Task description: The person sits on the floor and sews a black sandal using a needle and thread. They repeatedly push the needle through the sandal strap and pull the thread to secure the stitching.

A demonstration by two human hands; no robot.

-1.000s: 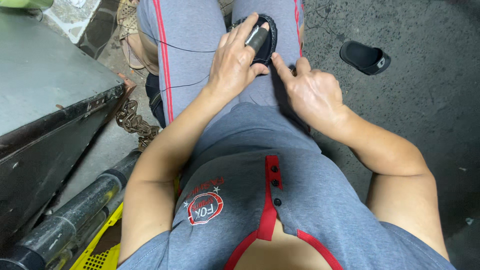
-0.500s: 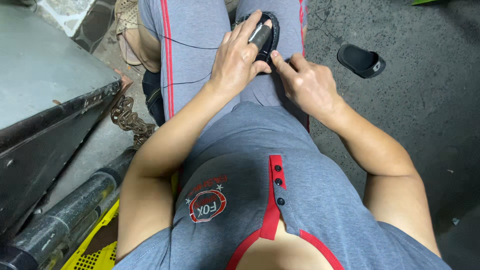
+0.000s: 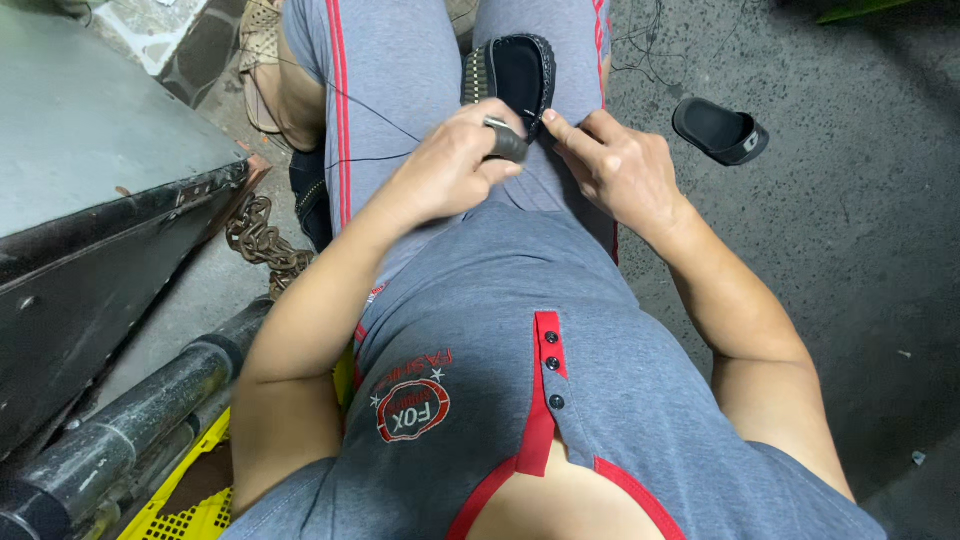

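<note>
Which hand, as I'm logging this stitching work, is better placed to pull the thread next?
Probably left. The left hand grips a small dark tool at the black shoe rim, on the side where the thread trails. The right hand pinches that rim, steadying it.

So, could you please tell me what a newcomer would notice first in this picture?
Probably the black shoe lying on the person's lap at top centre, with both hands meeting at its near end. The left hand pinches a small dark tool; the right hand steadies the shoe. A black sandal lies on the floor, right.
</note>
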